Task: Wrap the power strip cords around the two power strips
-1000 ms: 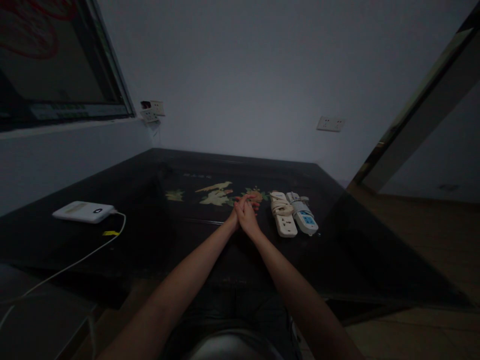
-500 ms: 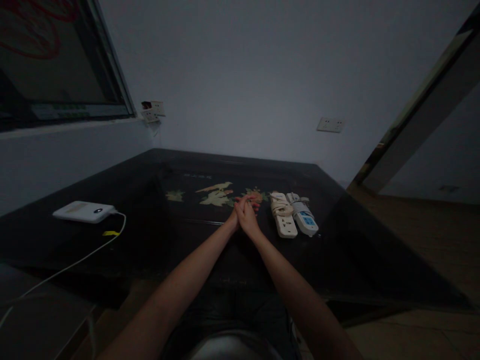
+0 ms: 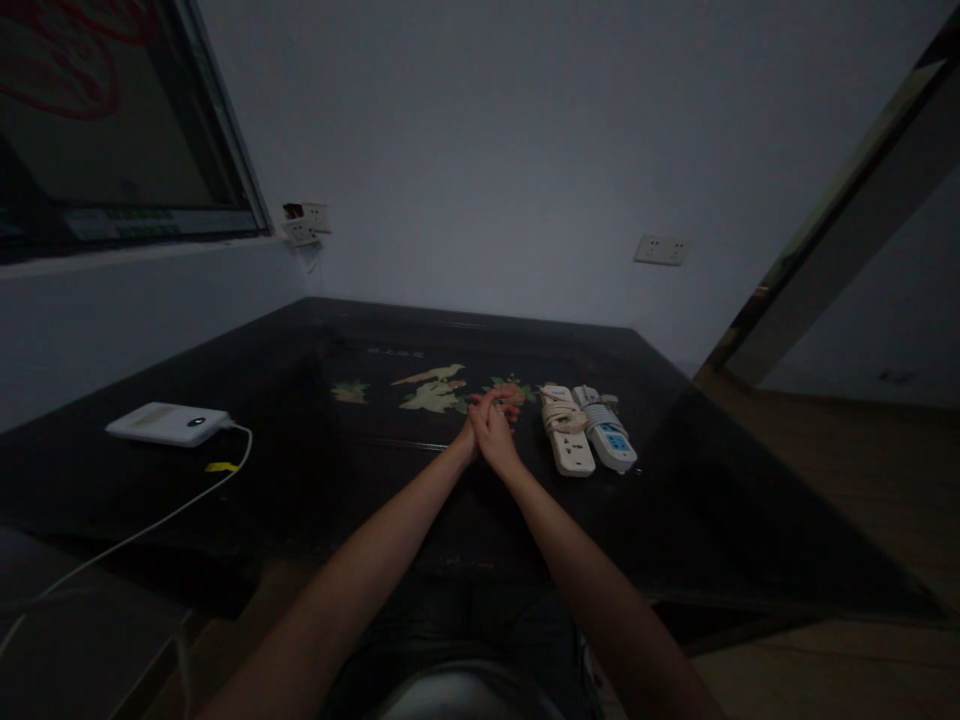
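Note:
My left hand (image 3: 472,424) and my right hand (image 3: 494,434) are clasped together over the dark table (image 3: 300,500), fingers closed against each other, and no object shows in them. Most of the left fingers are hidden behind the right hand. Just to the right lie two power strips side by side: a cream power strip (image 3: 574,457) and a white one with a blue socket face, the blue-faced power strip (image 3: 617,447). Each has its cord wound around its upper part. Neither hand touches them. Beyond my fingers, a bird-and-flower picture (image 3: 435,395) decorates the tabletop.
On the left of the table rests a white power bank (image 3: 169,424) with a white cable (image 3: 165,515) running over the front edge. A yellow tag (image 3: 222,466) lies beside the cable. Wall sockets (image 3: 661,250) are on the back wall, and a window (image 3: 127,130) is at left.

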`<action>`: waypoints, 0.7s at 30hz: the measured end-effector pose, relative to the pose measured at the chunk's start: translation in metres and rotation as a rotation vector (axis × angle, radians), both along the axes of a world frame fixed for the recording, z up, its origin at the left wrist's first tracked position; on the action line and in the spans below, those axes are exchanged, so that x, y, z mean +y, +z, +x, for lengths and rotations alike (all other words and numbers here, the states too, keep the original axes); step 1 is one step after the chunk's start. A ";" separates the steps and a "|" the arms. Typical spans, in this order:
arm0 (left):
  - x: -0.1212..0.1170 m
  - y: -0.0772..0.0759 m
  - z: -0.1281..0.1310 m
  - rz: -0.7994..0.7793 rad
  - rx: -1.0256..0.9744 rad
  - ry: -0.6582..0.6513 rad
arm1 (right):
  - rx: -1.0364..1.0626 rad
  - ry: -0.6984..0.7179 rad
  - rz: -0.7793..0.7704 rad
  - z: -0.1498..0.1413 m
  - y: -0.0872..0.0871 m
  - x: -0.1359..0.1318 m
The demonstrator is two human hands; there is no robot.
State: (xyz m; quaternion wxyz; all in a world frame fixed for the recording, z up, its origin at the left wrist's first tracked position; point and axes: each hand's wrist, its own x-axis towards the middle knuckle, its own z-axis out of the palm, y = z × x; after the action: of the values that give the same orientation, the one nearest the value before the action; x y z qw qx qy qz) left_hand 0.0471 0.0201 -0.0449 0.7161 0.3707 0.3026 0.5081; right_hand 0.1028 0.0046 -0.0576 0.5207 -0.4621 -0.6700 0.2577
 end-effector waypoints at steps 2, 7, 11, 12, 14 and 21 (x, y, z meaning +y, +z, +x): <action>0.000 0.000 0.000 -0.003 0.002 0.004 | -0.001 0.000 -0.001 0.000 0.000 0.000; 0.003 -0.003 0.002 -0.013 0.002 0.013 | -0.004 -0.002 -0.009 0.000 0.000 0.001; 0.006 -0.004 0.003 -0.033 0.004 0.008 | -0.005 -0.004 -0.013 -0.001 0.001 0.001; 0.007 -0.004 0.003 -0.036 0.004 0.007 | -0.005 -0.004 -0.013 0.000 0.001 0.001; 0.008 -0.004 0.003 -0.036 0.000 0.008 | -0.006 -0.003 -0.013 0.000 0.001 0.001; 0.007 -0.005 0.001 -0.031 -0.005 -0.001 | -0.007 -0.003 -0.011 -0.001 0.001 0.000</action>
State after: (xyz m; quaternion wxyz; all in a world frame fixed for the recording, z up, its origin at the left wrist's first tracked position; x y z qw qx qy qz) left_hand 0.0485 0.0269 -0.0502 0.7228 0.3585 0.3083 0.5040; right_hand 0.1023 0.0045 -0.0566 0.5159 -0.4669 -0.6698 0.2591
